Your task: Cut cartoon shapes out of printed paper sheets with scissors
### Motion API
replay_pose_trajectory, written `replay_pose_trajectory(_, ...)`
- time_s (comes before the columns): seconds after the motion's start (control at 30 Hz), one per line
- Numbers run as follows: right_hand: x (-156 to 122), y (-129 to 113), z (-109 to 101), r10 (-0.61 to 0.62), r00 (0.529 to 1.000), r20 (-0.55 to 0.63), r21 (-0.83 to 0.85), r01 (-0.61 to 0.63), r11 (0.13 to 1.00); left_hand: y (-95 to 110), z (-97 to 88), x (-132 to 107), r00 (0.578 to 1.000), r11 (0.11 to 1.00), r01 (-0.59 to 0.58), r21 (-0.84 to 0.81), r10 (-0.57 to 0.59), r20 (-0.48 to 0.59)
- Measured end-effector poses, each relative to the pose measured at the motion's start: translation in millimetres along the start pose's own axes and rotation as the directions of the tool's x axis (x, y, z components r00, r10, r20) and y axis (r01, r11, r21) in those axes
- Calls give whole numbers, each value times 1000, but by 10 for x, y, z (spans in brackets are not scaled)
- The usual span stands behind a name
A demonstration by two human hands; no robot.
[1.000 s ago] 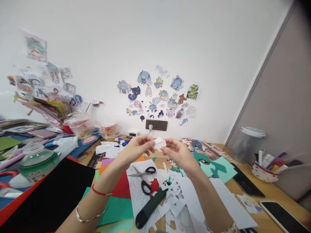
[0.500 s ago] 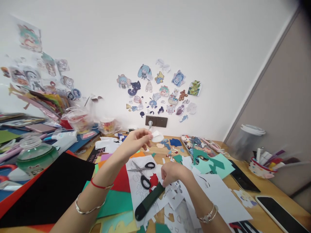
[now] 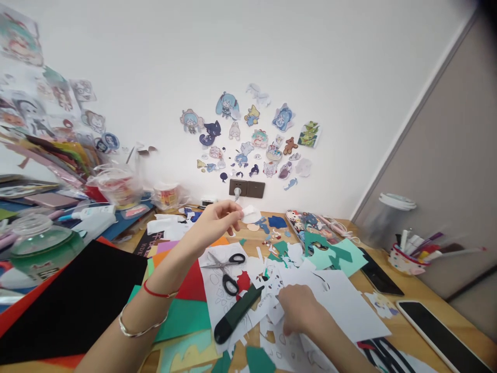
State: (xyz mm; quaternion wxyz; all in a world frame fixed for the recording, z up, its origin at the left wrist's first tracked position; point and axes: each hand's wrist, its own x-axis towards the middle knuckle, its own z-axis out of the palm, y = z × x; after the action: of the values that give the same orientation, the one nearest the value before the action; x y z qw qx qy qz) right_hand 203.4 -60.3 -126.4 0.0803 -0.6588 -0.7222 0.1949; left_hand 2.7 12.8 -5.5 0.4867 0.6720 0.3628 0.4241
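Observation:
My left hand is raised above the desk and pinches a small white paper cutout between thumb and fingertips. My right hand is down on the pile of white paper scraps, fingers curled onto the sheets; whether it holds a piece I cannot make out. Black-handled scissors lie on a printed sheet between the two hands. A dark green utility knife lies just left of my right hand.
Coloured paper sheets and a black sheet cover the left of the wooden desk. A green glass jar stands at left. A pen cup, a grey bin and a phone are on the right. Stickers dot the wall.
My right hand let go of the white cutout and dropped to the paper scraps on the desk. My left hand keeps the cutout raised. The view tilted slightly.

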Motion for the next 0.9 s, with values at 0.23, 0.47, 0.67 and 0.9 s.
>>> replay_pose_trajectory(0.23,-23,-92,-475,-116,984,137,382,55,922,-5,15,5,998,997,-24,-77,20,-53)
replay_pose_trajectory(0.47,6,-610,-1007,-88,965,-245,884,260,389,35,49,-20,993,987,-48,-154,31,-113)
replay_pose_trajectory(0.67,60,-858,-1075,-3,928,-373,892,360,273,64,77,-81,986,981,-105,-160,83,-143)
replay_pose_trajectory(0.9,136,-906,-1015,70,894,-443,878,416,237,75,129,-127,981,972,-149,-182,123,-150)
